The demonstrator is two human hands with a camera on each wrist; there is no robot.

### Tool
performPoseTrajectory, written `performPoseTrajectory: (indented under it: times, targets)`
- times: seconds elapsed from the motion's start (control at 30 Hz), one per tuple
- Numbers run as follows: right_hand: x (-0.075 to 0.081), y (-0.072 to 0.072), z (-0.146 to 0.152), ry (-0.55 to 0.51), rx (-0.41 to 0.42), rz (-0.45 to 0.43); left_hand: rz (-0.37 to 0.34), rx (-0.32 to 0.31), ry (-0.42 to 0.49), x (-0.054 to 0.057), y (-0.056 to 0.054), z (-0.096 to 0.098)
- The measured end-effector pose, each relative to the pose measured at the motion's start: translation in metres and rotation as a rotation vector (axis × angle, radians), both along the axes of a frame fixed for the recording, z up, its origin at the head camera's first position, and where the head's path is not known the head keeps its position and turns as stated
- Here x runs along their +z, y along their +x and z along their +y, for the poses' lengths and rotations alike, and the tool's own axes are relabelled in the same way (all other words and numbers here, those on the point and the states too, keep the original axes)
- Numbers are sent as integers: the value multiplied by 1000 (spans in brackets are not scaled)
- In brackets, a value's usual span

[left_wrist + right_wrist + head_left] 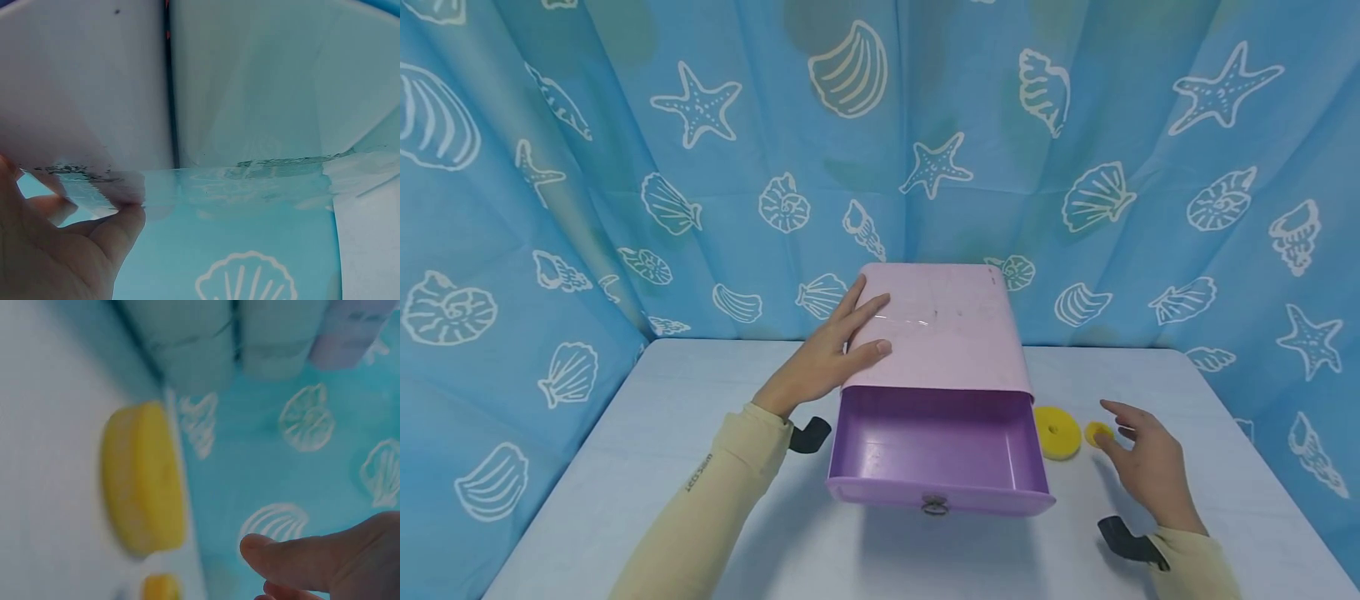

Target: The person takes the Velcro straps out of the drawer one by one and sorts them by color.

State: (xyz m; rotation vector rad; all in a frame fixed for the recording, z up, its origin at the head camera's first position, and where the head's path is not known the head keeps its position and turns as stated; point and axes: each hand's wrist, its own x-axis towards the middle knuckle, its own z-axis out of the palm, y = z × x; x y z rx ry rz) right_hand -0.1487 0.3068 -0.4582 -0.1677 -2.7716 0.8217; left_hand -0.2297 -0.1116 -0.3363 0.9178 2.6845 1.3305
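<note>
A pink storage box (943, 333) stands on the table, with its purple drawer (936, 437) pulled out and bare inside. A small metal knob (935, 505) sits on the drawer's front. My left hand (820, 358) rests on the box's top left edge, fingers spread and thumb lying on the top. In the left wrist view the hand (75, 244) touches the box's side panel (81, 87). To the right of the drawer lie a large yellow disc (1058, 433) and a small yellow disc (1099, 432). My right hand (1150, 467) hovers beside the small disc, thumb and fingers apart.
A white-covered table (715, 392) carries everything. Behind it and along the sides hangs a blue curtain (865, 167) with white shell and starfish prints. Clear tape (262, 165) runs across the box's side. Pale blue sections (187, 344) of the box show in the right wrist view.
</note>
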Motion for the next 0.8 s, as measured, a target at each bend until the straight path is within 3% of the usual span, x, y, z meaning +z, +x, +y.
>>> performPoseTrajectory:
  times: [0.47, 0.63, 0.8]
  targets:
    - [57, 33, -42, -60, 7, 211, 0, 12, -15, 1, 0, 1]
    - [68, 46, -52, -124, 13, 321, 3, 13, -16, 1, 0, 1]
    - [80, 61, -66, -211, 2, 377, 8, 8, -13, 1, 0, 1]
